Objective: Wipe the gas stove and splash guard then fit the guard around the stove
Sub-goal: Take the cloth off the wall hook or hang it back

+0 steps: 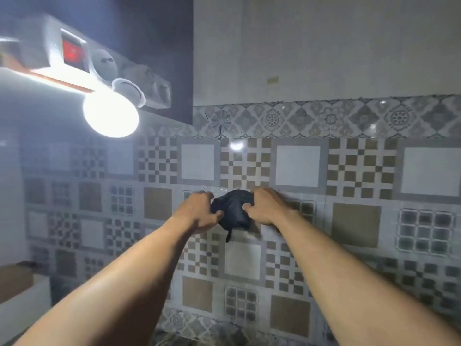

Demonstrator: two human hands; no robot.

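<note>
A dark bunched cloth point(233, 211) is held up in front of the patterned tiled wall point(356, 221), with a loose tail hanging below it. My left hand point(199, 211) grips its left side and my right hand point(265, 206) grips its right side, both arms stretched forward. The gas stove and the splash guard are out of view.
A lit bulb point(111, 118) glares at the upper left, under a white socket strip with a red switch point(72, 52). A plain wall point(324, 46) rises above the tiles. A brown box point(15, 278) sits at the lower left.
</note>
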